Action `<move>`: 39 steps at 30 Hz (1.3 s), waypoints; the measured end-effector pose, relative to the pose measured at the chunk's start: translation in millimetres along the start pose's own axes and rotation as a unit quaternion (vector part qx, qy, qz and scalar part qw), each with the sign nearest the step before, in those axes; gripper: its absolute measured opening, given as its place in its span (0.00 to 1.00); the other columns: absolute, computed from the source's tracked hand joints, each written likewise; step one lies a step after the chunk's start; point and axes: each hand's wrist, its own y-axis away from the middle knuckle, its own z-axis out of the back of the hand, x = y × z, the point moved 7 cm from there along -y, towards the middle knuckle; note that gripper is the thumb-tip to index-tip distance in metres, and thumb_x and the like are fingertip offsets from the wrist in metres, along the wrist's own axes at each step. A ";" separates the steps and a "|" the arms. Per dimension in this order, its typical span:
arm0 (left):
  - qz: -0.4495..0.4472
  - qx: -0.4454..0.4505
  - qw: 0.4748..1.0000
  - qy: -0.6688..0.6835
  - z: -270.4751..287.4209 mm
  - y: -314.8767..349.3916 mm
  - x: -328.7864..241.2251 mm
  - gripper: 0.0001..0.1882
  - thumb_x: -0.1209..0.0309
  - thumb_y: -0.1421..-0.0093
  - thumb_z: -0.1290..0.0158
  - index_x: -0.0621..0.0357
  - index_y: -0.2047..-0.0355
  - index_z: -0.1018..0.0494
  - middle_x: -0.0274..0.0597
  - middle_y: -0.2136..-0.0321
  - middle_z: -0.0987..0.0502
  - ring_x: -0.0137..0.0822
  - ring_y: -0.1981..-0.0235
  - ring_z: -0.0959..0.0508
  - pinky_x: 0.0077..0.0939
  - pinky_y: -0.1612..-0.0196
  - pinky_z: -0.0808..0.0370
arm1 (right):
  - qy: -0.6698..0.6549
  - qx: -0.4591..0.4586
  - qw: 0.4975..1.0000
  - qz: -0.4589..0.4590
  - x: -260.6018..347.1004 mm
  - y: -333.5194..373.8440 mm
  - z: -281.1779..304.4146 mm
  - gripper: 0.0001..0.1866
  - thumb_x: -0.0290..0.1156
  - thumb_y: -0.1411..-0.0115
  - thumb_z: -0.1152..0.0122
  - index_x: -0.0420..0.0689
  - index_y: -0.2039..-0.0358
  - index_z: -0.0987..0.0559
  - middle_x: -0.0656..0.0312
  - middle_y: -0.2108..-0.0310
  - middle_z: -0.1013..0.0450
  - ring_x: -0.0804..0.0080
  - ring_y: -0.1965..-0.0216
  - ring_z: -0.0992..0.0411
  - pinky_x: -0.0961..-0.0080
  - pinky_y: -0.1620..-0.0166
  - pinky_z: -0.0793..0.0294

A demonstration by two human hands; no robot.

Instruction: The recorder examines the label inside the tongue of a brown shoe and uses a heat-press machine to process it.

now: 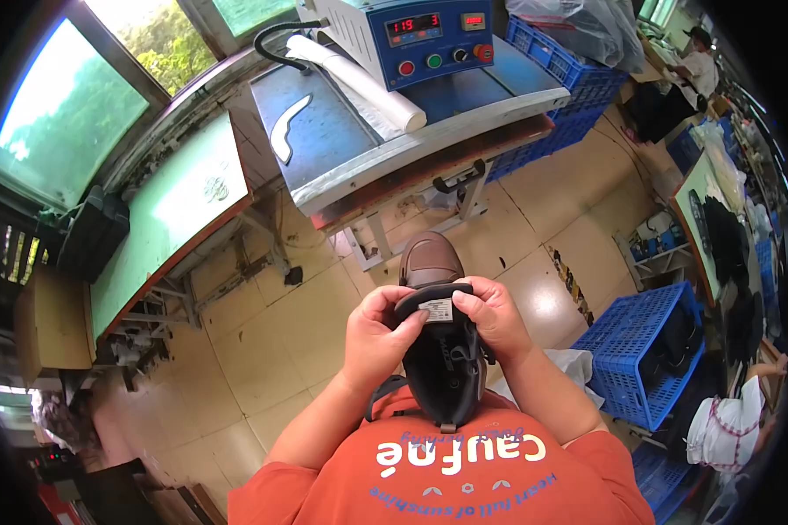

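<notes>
A brown shoe point(431, 255) with a black lining is held close against my front, its toe pointing away from me. My left hand point(378, 328) pinches the left edge of its padded black tongue point(411, 304). On the opposite edge of the tongue, my right hand point(492, 317) grips with thumb and fingers. Between the two thumbs a small white label point(438, 311) shows on the tongue's inner side. The dark inside of the shoe and its insole point(446, 372) face up, with the heel near my red shirt.
Ahead stands a blue machine point(429, 52) with buttons and displays on a metal-edged table point(429, 144), beside a white roll point(359, 83) and a curved white piece point(289, 129). A green-topped table point(175, 219) is at left. Blue crates point(643, 350) and people point(727, 429) are at right.
</notes>
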 end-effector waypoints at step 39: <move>0.102 -0.017 0.987 0.121 7.5 -13.1 23.0 0.12 0.80 0.52 0.45 0.65 0.66 0.31 0.39 0.72 0.26 0.26 0.72 0.26 0.16 0.66 0.29 | 0.006 -0.026 0.998 -0.056 -25.5 -11.4 14.5 0.07 0.22 0.51 0.44 0.38 0.69 0.26 0.64 0.73 0.28 0.82 0.73 0.30 0.84 0.67 0.29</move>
